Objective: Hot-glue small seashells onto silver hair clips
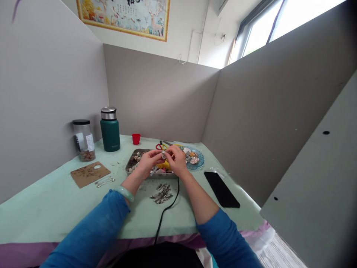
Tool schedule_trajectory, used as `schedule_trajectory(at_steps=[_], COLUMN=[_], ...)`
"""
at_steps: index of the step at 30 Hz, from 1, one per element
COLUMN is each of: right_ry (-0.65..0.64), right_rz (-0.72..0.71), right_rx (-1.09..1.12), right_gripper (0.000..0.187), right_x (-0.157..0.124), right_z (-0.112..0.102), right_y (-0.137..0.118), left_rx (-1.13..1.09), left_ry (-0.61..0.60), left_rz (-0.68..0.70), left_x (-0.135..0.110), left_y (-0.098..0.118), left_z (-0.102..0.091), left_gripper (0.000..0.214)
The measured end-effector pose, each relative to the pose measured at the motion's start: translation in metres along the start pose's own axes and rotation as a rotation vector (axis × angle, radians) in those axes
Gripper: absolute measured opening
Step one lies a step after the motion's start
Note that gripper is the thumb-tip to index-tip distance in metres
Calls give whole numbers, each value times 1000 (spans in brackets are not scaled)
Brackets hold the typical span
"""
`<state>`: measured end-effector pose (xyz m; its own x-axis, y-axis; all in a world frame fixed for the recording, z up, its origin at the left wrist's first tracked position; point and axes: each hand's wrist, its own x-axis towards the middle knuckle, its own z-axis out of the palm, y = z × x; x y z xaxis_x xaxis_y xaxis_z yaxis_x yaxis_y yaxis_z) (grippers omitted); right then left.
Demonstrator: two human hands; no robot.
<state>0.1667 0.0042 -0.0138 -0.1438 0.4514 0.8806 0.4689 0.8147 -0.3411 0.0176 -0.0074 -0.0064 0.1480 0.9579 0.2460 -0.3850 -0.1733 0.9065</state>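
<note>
Metal clip (163, 152) between 2 curled hands (147, 160) (177, 160)

Matt mint cloth (55, 208) covers the table, bearing a shiny metal tray (131, 160) and a glossy black phone (221, 189).

The small silvery piece (163, 152) is pinched between the fingertips of my left grip (147, 160) and my right grip (177, 159), which meet around it. It is held up off the worktop (55, 208), over the near side of the metal tray (128, 166). It is tiny, of pale metal with a dull shine, and too small for me to tell its shape or which way it is tilted. A yellow tool (164, 166) lies just beneath it, partly hidden by my fingers.
</note>
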Motion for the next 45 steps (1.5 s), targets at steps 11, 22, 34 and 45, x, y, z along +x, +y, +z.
schedule_trajectory(at_steps=[11,22,34,45], right_ry=[31,28,77,62], right_rz=[-24,-199,-339,-303], right_rx=[-1,-192,-432,-385], right_gripper=[5,9,8,10], right_x=[-1,-2,0,-1], right_z=[1,-5,-6,-6], right_y=[1,-5,-10,-11], left_rx=[-20,77,142,318], left_ry=[1,-38,-28,21], left_rz=[43,231,319,461], left_x=[1,1,0,-3], left_y=[0,-1,0,1], left_z=[-2,-2,0,1], left_gripper=[41,37,37,31])
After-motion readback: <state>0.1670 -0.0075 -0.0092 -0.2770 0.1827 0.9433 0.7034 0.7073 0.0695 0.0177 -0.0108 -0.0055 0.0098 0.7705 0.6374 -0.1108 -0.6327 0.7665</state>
